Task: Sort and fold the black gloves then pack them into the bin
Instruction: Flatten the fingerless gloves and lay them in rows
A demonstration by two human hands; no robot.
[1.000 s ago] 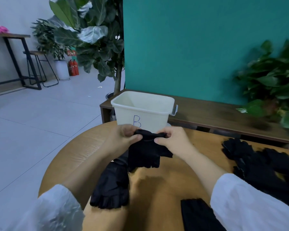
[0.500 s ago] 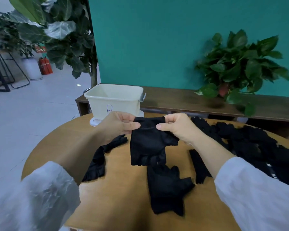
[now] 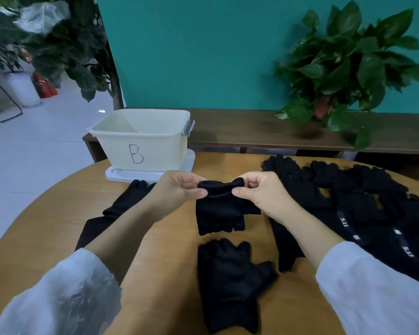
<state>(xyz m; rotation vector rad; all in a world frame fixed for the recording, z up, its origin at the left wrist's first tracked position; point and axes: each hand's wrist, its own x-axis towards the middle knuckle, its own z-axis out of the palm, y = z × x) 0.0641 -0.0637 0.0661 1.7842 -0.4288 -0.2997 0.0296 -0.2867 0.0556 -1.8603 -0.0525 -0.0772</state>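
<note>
A black fingerless glove (image 3: 219,213) hangs over the round wooden table (image 3: 169,240), cuff up. My left hand (image 3: 179,192) pinches the cuff's left side and my right hand (image 3: 261,192) pinches its right side. A second fingerless glove (image 3: 230,281) lies flat on the table just below it. The cream bin (image 3: 140,139) marked "B" stands at the table's far edge on a white lid (image 3: 121,176), and its visible inside looks empty. A heap of black gloves (image 3: 363,209) covers the table's right side.
More black gloves (image 3: 126,201) lie under my left forearm, and one (image 3: 286,243) lies under my right forearm. A dark wooden bench (image 3: 264,131) with a potted plant (image 3: 344,66) runs behind the table against a teal wall. A large plant (image 3: 65,44) stands at the left.
My view has swung right and down, so the bin's "B" and the heap show fully. Both hands keep their pinch on the cuff and have drawn closer together, bunching it.
</note>
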